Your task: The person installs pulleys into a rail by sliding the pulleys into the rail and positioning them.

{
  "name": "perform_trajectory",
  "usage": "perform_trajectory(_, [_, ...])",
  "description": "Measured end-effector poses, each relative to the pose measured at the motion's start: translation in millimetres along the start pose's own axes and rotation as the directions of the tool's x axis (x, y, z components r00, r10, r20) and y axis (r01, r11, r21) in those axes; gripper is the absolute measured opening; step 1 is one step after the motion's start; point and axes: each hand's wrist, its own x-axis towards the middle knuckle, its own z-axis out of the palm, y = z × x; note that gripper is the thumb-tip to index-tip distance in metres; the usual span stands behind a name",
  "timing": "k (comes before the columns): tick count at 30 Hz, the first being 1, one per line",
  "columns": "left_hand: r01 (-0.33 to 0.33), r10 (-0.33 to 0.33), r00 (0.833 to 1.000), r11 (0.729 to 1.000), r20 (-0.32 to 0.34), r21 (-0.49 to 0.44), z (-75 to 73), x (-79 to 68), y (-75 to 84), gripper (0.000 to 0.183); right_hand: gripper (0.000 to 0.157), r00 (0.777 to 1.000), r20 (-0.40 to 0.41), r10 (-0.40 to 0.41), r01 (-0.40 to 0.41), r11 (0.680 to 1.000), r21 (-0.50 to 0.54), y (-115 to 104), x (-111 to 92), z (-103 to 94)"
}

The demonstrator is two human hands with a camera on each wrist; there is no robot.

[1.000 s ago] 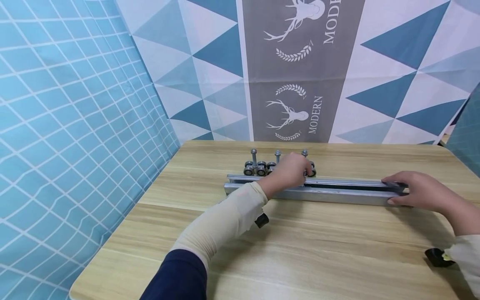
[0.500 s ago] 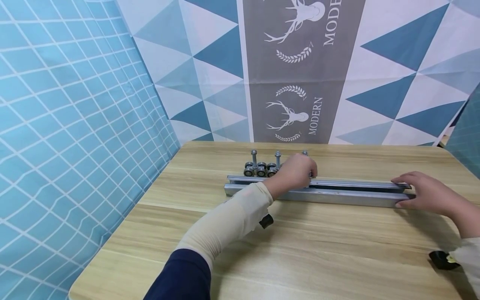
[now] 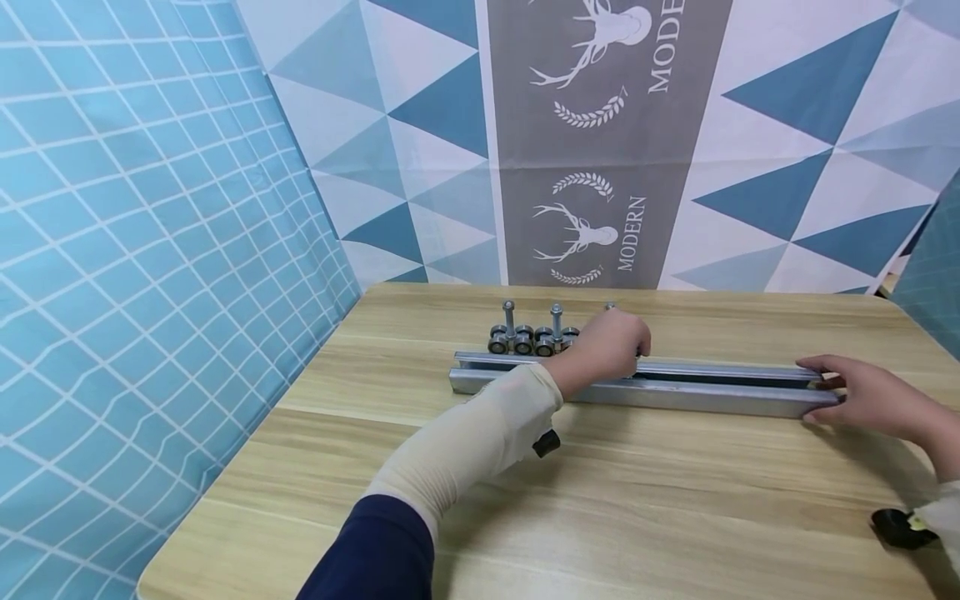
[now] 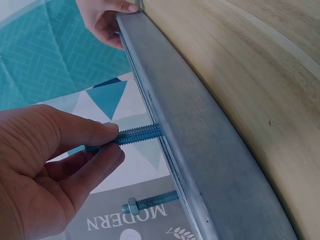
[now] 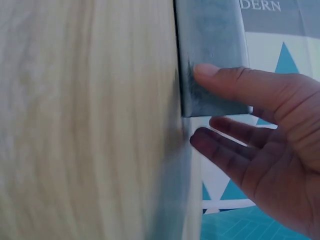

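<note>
Currently lying flat on the table [image 3: 600, 517], long axis running left to right across the head view: steel rail [image 3: 697, 396].

Pinched between thumb and forefinger of the left hand [image 3: 603, 350]: threaded bolt [image 4: 137, 135], projecting at right angles from the slotted side of the rail, hence crosswise to the long axis. Inner end of the bolt hidden within the rail; what it carries there cannot be told. Grip located left of mid-length, with the greater part of the rail extending away toward the right.

Placed at the far right end of the rail: right hand [image 3: 862, 396], fingers straight and spread, thumb pressed flat against the side face, remaining fingers just beyond the end edge. No curl round the rail visible in the right wrist view.

Nearer to the bolt: left hand, by the whole remaining length of rail.

Standing just behind the rail at its left end, upright and side by side: two roller trolleys [image 3: 528, 337].
</note>
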Motion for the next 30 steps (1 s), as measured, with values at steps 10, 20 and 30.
perform_trajectory(10, [-0.034,0.034,0.999,0.999,-0.013,0.008,0.0,4.4,6.4,0.030,0.084,0.998,0.045,0.035,-0.041,0.991,0.131,12,-1,0.9])
perform_trajectory(20, [-0.072,0.072,0.997,0.997,-0.022,0.023,2.4,10.2,10.4,0.033,0.087,0.994,0.064,0.091,-0.103,0.973,0.207,26,-4,-3.0])
perform_trajectory(30, [-0.044,0.044,0.999,0.999,0.001,-0.025,2.2,12.7,14.0,0.031,0.082,0.990,0.093,0.108,-0.135,0.919,0.371,42,-5,1.7])
